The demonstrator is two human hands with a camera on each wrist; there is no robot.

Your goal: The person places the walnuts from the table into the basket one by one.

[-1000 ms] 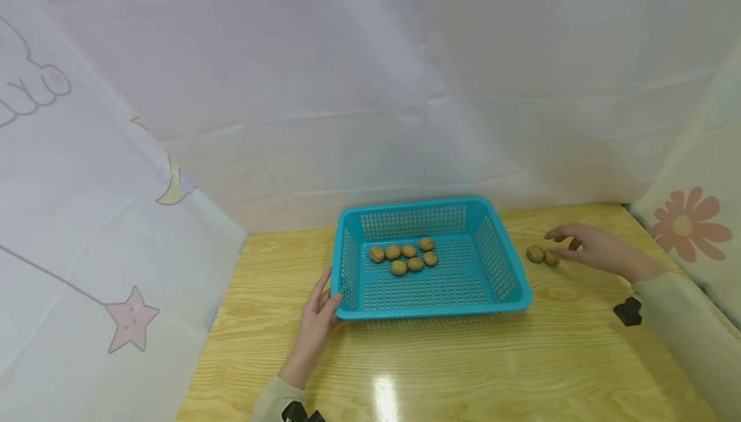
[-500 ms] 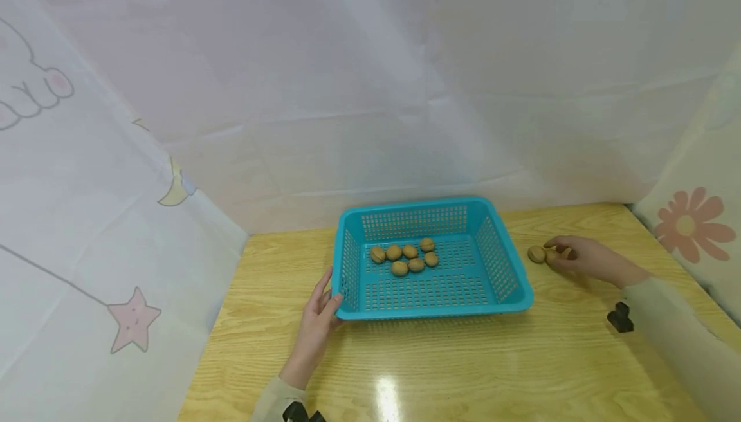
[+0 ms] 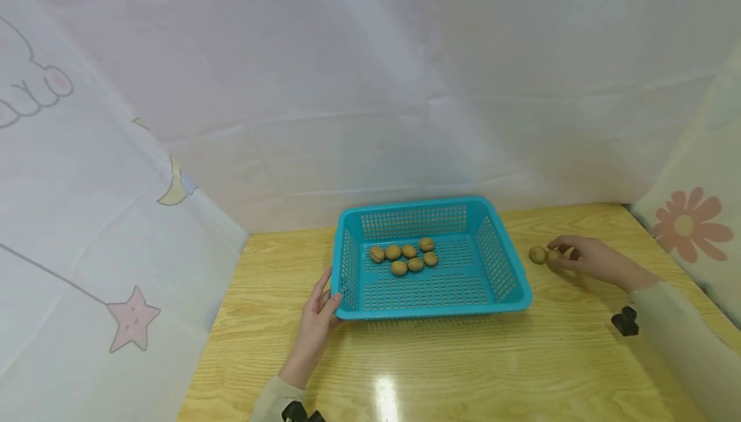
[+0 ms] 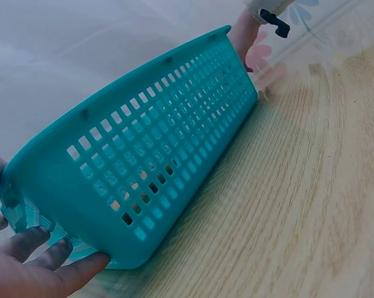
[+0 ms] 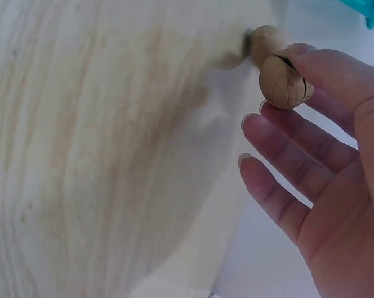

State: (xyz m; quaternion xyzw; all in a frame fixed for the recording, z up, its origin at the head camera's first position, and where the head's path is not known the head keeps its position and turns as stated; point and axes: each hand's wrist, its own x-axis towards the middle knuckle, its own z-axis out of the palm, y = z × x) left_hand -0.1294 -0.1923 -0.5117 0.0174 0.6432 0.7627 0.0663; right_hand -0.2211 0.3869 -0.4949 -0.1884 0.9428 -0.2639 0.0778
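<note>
A blue plastic basket with perforated walls stands on the table, with several walnuts on its floor. At the basket's near left corner my left hand holds on, thumb over the rim; the left wrist view shows its fingers against the outside of the end wall. To the right of the basket, my right hand pinches a walnut between thumb and forefinger, the other fingers loosely bent. One more walnut lies on the table just left of the pinched one.
The wooden table runs back to a pale cloth hung behind it. Printed cloth also covers the left and right sides. Behind the basket, the cloth is close to its far rim.
My right hand has come down from above the right-hand walnut and now pinches it. The left hand and the basket have stayed where they were.
</note>
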